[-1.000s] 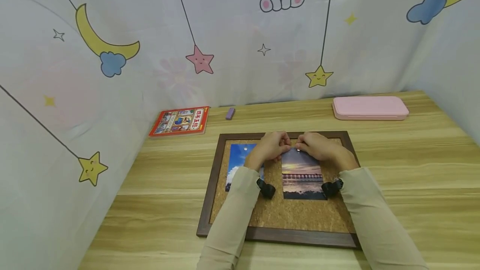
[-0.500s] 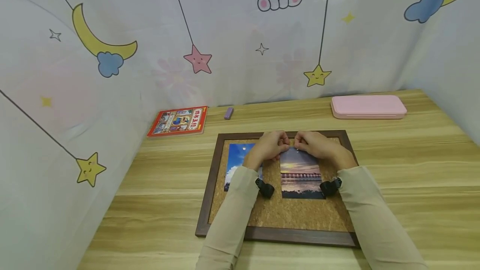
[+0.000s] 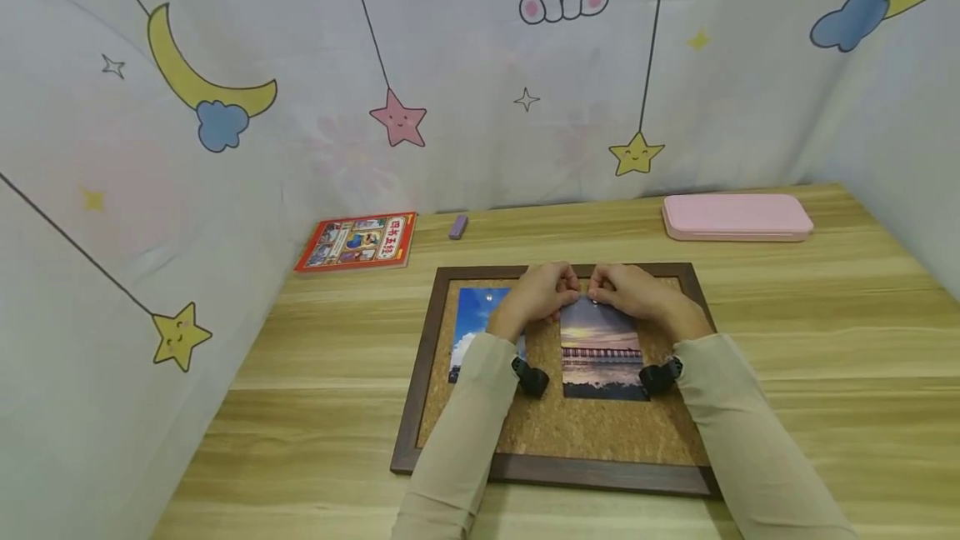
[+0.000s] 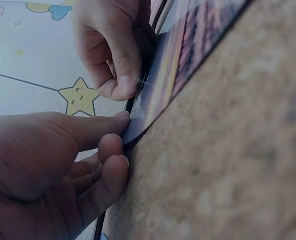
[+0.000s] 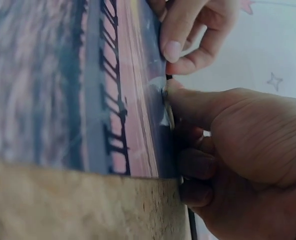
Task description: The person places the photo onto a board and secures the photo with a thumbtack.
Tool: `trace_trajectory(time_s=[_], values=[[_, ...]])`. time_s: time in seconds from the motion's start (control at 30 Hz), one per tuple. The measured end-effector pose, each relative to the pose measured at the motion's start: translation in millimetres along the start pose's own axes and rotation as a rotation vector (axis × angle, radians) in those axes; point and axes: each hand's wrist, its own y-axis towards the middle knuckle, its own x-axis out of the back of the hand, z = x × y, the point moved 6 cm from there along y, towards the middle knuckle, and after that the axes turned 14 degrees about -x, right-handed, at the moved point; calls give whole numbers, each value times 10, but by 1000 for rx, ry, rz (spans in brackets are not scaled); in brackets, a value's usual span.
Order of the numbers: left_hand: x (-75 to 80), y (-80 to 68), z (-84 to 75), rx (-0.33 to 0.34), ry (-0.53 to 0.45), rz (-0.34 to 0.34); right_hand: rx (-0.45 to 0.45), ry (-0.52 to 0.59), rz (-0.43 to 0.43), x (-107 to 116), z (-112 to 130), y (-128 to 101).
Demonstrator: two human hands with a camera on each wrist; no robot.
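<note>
Two hands at top edge of photo (image 3: 602, 348) on corkboard (image 3: 600, 427) | left hand (image 3: 542, 293) pinches corner to keep it flat | right hand (image 3: 628, 290) pinches pin (image 5: 166, 98) against edge, to fix photo | second photo (image 3: 471, 325) beside, pinned.

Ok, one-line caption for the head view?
Both hands, left and right, pin a sunset photo onto a corkboard.

The red book (image 3: 357, 242) by the curtain carries a yellow title strip with red Chinese characters, too small and blurred to read surely.
</note>
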Motion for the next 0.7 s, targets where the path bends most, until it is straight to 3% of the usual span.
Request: trace_trajectory(time_s=[0.33, 0.5, 0.7], values=[[60, 8, -8, 2, 86, -22, 2, 3, 0, 16, 36, -14], [86, -6, 15, 12, 133, -23, 55, 35, -18, 40, 57, -48], [137, -49, 43, 2, 183, -17, 120, -15, -10, 47, 81, -85]])
